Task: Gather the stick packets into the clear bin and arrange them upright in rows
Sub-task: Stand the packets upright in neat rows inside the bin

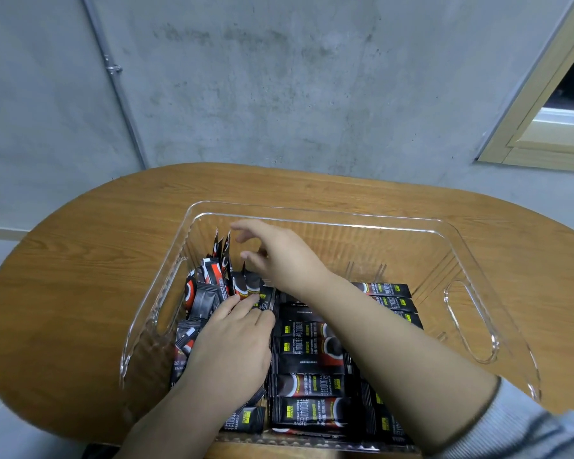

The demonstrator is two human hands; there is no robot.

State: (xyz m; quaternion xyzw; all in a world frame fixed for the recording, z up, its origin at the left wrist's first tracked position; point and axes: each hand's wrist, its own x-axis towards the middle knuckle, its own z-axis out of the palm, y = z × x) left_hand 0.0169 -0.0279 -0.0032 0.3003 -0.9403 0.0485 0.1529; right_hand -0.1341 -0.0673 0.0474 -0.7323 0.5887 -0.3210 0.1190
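Left hand [232, 346] is low in the clear bin [471, 246], fingers straight, flat against leaning stick packets [209, 293] at the left end, fingertips at a packet's [265, 301] yellow-labelled end. No curl round anything, so it presses rather than grips. Right hand [279, 256] crosses over from the right, above the same cluster, fingers loosely spread. Whether its lower fingers touch a packet top I cannot tell; nothing is visibly held.

Packets: left end of the bin has a bunch standing or tilted, tops leaning on the left wall, some askew. Centre and near side are covered by flat packets [312, 382] lying crosswise in stacked layers. More flat ones [391, 293] lie behind the right forearm.

Room: far right part of the bin floor is bare, up to the right wall with its handle cutout [468, 326]. Far wall is also free of packets. Left wall is crowded and both hands work against it.

Bin sits on an oval wooden table [96, 233], near edge of the bin close to the table's near edge. Bare tabletop left, right and behind. Grey concrete wall [279, 77] behind the table.
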